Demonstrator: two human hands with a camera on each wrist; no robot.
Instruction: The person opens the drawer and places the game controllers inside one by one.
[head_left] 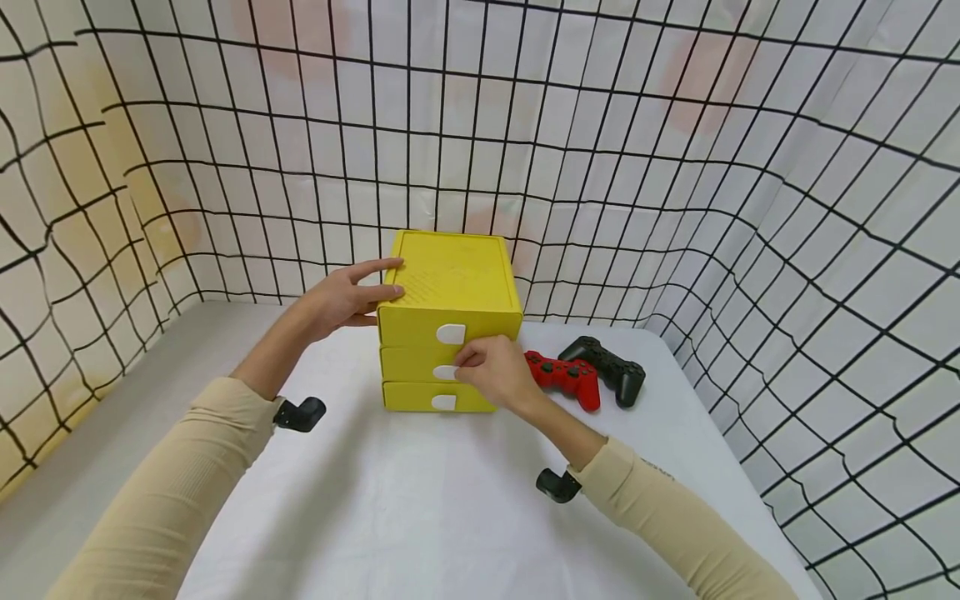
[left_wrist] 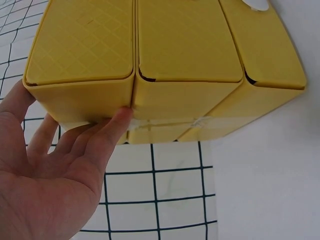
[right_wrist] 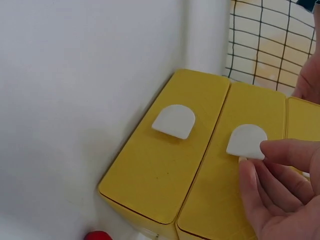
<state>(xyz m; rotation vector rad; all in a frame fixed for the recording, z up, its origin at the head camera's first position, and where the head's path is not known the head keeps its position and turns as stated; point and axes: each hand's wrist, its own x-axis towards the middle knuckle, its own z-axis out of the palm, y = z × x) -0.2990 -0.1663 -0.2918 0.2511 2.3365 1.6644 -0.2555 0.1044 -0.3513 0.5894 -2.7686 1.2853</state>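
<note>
A yellow three-drawer box (head_left: 457, 271) stands on the white table, its three drawer fronts facing me. Each front bears a white rounded tab: the top tab (head_left: 451, 334), the middle tab (head_left: 444, 372) and the bottom tab (head_left: 443, 402). With thumb and finger, my right hand (head_left: 497, 371) pinches the middle drawer's tab (right_wrist: 246, 140). All three drawers look closed in the head view. Against the box's left side and top edge rests my left hand (head_left: 337, 302), its fingers spread and mostly straight. In the left wrist view, one fingertip (left_wrist: 124, 114) touches the side near a seam.
To the right of the box lie a red game controller (head_left: 566, 377) and a black game controller (head_left: 609, 367), close together. A black wire grid (head_left: 450, 117) over white sheeting encloses the table's back and sides. The white tabletop (head_left: 420, 500) extends in front of the box.
</note>
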